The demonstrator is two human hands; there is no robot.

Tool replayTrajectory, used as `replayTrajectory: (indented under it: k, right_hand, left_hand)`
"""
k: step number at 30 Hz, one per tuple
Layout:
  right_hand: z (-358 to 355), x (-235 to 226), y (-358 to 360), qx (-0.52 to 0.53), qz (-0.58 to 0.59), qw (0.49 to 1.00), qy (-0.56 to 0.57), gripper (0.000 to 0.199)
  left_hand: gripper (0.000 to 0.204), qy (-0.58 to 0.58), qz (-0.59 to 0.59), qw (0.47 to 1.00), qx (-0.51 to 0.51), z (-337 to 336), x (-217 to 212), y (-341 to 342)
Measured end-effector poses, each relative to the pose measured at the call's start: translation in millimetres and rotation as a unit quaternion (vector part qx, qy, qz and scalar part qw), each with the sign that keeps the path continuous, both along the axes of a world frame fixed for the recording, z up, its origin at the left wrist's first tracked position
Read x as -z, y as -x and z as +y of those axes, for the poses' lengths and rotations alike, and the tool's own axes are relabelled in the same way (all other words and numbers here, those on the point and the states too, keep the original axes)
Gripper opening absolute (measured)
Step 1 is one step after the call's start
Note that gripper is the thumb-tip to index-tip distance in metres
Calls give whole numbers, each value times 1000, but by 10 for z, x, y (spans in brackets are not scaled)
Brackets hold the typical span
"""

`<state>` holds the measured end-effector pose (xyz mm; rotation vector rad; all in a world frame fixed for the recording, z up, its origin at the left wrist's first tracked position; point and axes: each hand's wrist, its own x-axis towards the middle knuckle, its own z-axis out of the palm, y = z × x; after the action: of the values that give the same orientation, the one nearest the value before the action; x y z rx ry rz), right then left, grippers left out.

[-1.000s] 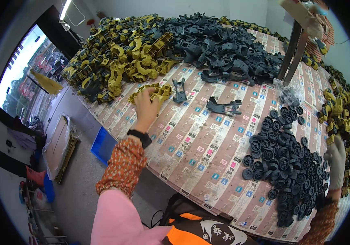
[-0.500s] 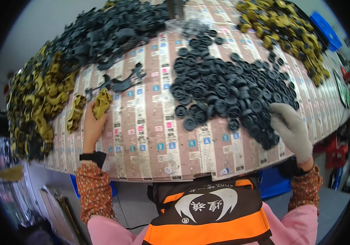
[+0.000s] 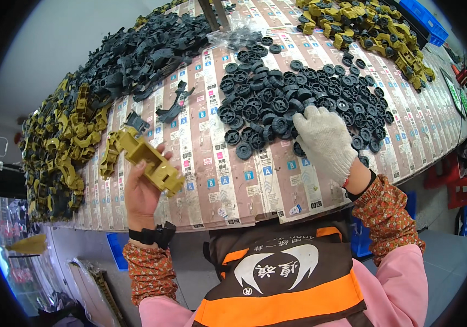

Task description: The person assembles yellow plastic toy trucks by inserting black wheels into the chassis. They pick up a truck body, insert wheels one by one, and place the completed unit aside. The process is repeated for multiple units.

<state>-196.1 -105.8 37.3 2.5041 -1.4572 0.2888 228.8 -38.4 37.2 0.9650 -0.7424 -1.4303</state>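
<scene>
My left hand [image 3: 145, 191] is closed on a yellow plastic toy vehicle body [image 3: 154, 163], long and boxy with an open hollow, held tilted above the table. Behind it, another yellow body [image 3: 110, 158] lies on the table beside a small dark plastic part [image 3: 137, 122]. My right hand [image 3: 325, 143], in a pale knitted glove, rests at the near side of a heap of black toy wheels [image 3: 277, 101]. Its fingers curl down among the wheels, and their tips are hidden, so what they hold does not show.
Yellow bodies [image 3: 61, 155] pile up at the left, with dark plastic parts [image 3: 130, 62] behind them. At the far right lie yellow bodies with black wheels [image 3: 375, 32], near a blue crate [image 3: 424, 22]. A dark post [image 3: 209, 13] rises at the back beside clear plastic bags [image 3: 233, 37].
My left hand has lifted a yellow body off the table and brought it nearer and to the right. My right hand has moved left onto the wheel heap, its fingers curling in.
</scene>
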Motion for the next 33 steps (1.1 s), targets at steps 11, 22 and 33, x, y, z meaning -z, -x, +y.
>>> replayTrajectory:
  k: [11,22,33]
  right_hand:
    - [64,36,-106,-21,-23,1000,-2,18]
    - [774,-6,-506,-23,-530,789,-312,34]
    - [1075,88,-526,11,-559,775,-295,33]
  left_hand:
    - [69,-101,112,987,60,525,79,1100]
    - [66,-108,103,983,111,679,245,1648]
    - [67,-20,-19,994,102,749,358,1863]
